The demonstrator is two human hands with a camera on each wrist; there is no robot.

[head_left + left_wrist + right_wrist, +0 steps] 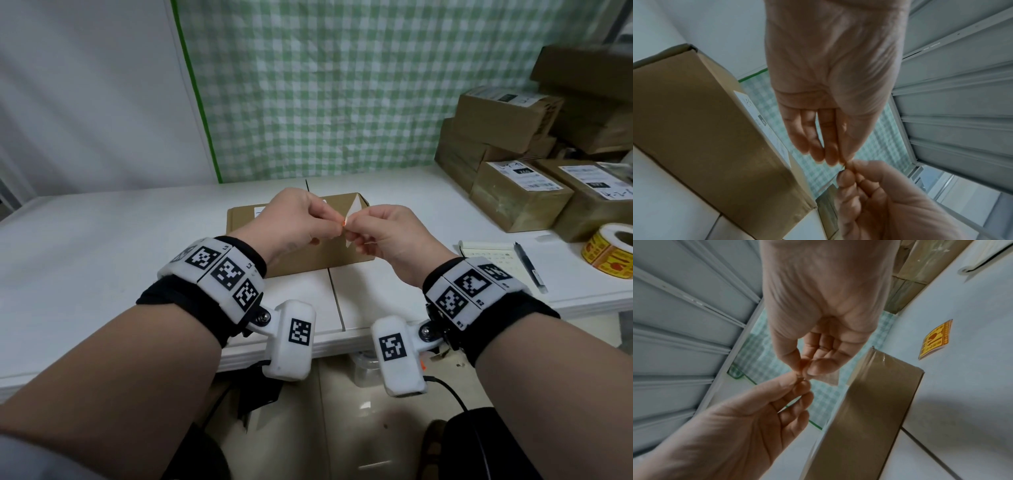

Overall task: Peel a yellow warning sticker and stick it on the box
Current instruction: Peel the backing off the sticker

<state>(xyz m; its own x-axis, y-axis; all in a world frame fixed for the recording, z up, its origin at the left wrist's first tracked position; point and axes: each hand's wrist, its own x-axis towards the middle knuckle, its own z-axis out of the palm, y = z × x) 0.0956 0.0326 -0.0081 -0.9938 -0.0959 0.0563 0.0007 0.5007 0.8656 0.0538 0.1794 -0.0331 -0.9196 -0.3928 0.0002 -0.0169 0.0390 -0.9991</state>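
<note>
together, both hands pinching sticker

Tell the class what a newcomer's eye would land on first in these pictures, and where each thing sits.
First, the left hand and right hand, meeting fingertip to fingertip in mid-frame and pinching a small sticker piece above the brown box on the white table. Next, the bright yellow sticker roll at the table's right edge, beside stacked parcels.

The sticker shows only its pale back, mostly hidden by pinching fingertips; the sticker roll is cut off at the head view's right edge; label print is too small to read.
</note>
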